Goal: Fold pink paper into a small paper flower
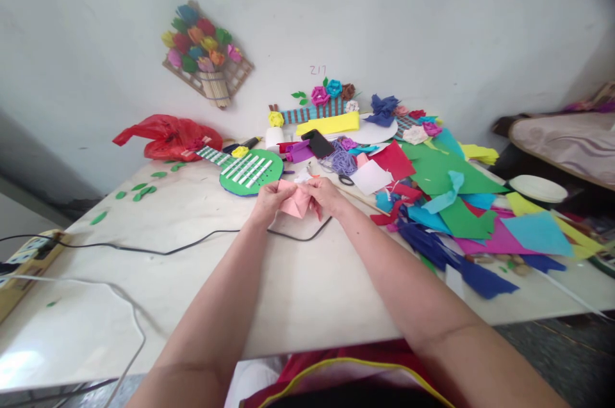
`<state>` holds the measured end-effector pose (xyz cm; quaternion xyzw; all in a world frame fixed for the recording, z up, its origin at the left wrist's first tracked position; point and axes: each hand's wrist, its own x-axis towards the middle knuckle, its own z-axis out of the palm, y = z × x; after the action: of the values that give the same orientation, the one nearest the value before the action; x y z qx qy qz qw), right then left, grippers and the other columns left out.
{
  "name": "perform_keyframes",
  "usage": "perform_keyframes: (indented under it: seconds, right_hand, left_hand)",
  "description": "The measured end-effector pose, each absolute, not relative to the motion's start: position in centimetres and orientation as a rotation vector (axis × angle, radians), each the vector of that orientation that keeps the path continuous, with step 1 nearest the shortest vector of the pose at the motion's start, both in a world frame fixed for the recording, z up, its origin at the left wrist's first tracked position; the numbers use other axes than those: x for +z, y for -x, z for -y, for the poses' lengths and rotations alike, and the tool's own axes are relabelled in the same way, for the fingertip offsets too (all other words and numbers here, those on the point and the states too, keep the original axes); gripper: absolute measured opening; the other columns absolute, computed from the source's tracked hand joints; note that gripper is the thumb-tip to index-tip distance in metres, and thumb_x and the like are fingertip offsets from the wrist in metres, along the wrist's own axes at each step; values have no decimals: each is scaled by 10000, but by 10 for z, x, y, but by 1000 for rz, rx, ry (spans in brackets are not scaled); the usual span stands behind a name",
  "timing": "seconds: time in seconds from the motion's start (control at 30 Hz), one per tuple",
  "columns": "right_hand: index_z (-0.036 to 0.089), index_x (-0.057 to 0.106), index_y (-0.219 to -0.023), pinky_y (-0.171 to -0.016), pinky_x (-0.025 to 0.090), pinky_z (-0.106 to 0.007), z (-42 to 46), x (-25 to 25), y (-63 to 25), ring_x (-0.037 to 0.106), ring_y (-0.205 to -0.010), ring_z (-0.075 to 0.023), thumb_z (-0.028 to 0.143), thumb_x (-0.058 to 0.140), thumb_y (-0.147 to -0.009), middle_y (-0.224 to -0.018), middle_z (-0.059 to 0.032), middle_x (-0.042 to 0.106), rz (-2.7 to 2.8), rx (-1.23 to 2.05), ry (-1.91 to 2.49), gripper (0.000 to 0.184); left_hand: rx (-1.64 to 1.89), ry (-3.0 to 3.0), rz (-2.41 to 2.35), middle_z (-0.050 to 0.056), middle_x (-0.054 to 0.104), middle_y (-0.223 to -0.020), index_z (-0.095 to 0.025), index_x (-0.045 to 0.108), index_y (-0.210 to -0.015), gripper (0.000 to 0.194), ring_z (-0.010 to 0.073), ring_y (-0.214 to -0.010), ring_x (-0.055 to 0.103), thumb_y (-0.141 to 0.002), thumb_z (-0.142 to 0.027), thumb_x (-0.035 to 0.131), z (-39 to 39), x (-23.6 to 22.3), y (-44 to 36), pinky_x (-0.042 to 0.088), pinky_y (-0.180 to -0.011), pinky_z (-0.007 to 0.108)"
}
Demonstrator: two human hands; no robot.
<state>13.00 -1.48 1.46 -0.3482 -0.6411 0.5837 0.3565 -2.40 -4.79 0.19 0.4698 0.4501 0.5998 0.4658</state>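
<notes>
Both left hand [267, 200] and right hand [325, 194] gripped one pink paper [291, 205], which was perhaps folded, above the surface [307, 293], near a green guitar shape [250, 173]

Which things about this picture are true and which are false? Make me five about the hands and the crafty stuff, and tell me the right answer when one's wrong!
1. The left hand and right hand both hold the pink paper. True.
2. The guitar-shaped craft has a red round body. False: its body is green.
3. The flower decoration is up on the wall. True.
4. The black cable is wound around the left hand. False: it runs along the table.
5. The red bag is in the right hand. False: it lies on the table.
</notes>
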Motion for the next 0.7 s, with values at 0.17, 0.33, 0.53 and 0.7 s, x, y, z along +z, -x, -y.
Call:
perform_keyframes:
  seconds: [0.17, 0.33, 0.53, 0.7]
  right_hand:
    - [173, 543, -622, -336, 334, -225, 13, 16, -131, 428, -358, -98, 516, 566, -715, -419, 36, 480, 1712, 1345, 902, 356]
    - [157, 618, -701, -590, 447, -247, 10, 14, -125, 557, -635, -131, 375, 621, -670, -644, 1, 603, 1761, 1066, 850, 221]
    - [155, 622, -719, -711, 459, -286, 6, 7, -118, 581, -727, -144, 364, 653, -643, -750, -25, 638, 1717, 1104, 798, 225]
    - [151, 600, -660, -688, 460, -267, 9, 8, -117, 575, -725, -139, 339, 653, -630, -749, -22, 629, 1616, 1212, 786, 197]
  left_hand:
    - [1427, -1191, -1133, 26, 626, -611, -118, 632, -671, 319, 111, -508, 530, -540, -374, 769, 49, 3, 24, 382, -465, 210]
    - [1336, -1356, -1222, 5, 582, -565, -113, 624, -652, 297, 86, -476, 475, -561, -366, 750, 50, 2, 23, 321, -435, 193]
    - [1280, -1455, -1284, -4, 544, -539, -111, 616, -626, 277, 82, -471, 443, -555, -346, 743, 50, 3, 21, 285, -425, 193]
    - [1274, -1471, -1336, -20, 491, -497, -118, 567, -560, 308, 67, -443, 396, -542, -363, 752, 51, 5, 20, 237, -403, 192]
